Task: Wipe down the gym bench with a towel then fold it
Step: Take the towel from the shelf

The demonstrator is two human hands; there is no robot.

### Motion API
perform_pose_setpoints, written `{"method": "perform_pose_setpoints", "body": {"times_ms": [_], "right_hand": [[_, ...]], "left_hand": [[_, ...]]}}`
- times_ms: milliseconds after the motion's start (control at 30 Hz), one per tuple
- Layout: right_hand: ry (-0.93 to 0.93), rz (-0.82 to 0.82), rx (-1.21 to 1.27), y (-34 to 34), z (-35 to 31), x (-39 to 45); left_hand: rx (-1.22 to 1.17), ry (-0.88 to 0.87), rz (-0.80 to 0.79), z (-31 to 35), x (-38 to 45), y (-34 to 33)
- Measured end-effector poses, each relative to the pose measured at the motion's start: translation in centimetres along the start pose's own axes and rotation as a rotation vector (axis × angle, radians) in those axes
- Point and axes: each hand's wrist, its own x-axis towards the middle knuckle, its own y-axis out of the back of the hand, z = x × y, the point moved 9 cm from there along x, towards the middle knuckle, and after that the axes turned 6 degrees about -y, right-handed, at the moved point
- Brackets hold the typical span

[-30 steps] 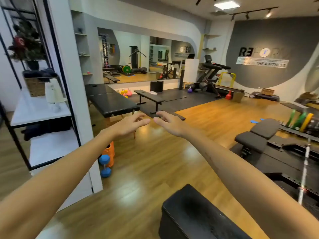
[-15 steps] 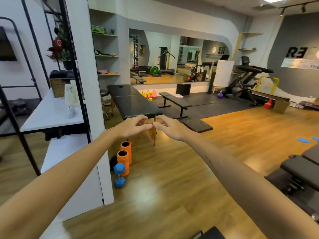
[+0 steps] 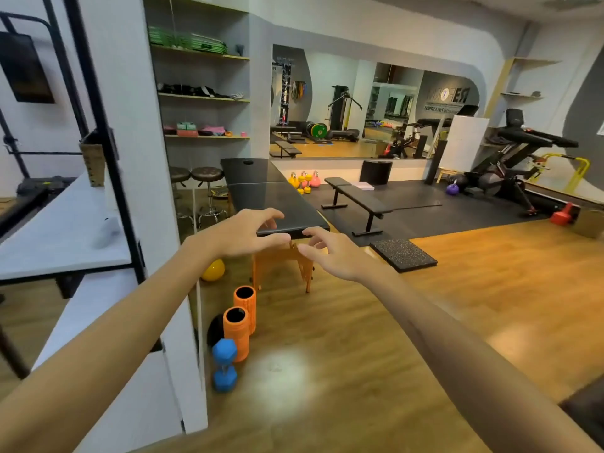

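Your left hand (image 3: 243,232) and right hand (image 3: 330,253) were outstretched close together, fingers loosely spread, holding nothing (no towel in view). The gym bench (image 3: 359,197) stood well beyond, ahead-right, nearer your right hand, its long axis running away leftward.

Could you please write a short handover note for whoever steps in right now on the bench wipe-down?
Left hand: held out in front, fingers loosely spread, holding nothing.
Right hand: held out beside it, fingers relaxed, holding nothing.
Things: a flat black gym bench stands on the dark mat ahead; a black massage table is nearer, by the shelves. No towel is in either hand, and I cannot pick one out in view.
Done: nothing, judging by the empty hands.
Left: find a towel, wipe the bench, fold the towel.
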Motion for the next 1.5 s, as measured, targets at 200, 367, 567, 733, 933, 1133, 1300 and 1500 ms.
{"method": "perform_pose_setpoints", "body": {"times_ms": [200, 367, 567, 733, 933, 1133, 1300, 1500], "right_hand": [[-0.043, 0.006, 0.001, 1.9, 4.6, 11.3], [-0.054, 0.018, -0.012, 4.1, 8.0, 18.7], [-0.022, 0.001, -0.029, 7.4, 14.8, 27.8], [0.007, -0.028, -0.045, 11.2, 20.2, 35.4], [0.036, -0.038, -0.061, 15.6, 25.8, 43.5], [0.042, -0.049, -0.088, 18.6, 32.0, 52.5], [0.059, -0.062, -0.093, 20.6, 36.2, 61.5], [0.05, -0.079, -0.103, 23.3, 40.6, 74.4]], "left_hand": [[0.151, -0.047, -0.048, -6.1, 10.5, 0.7], [0.182, -0.073, -0.104, -9.4, 18.9, -1.3], [0.185, -0.071, -0.11, -12.9, 29.9, -4.8], [0.153, -0.035, -0.071, -14.4, 40.0, -7.2], [0.155, -0.014, -0.079, -16.1, 50.3, -8.2], [0.091, -0.006, -0.08, -19.5, 60.7, -9.6], [0.096, 0.004, -0.072, -24.7, 69.9, -10.3], [0.101, 0.042, -0.115, -32.1, 81.5, -10.3]]}}
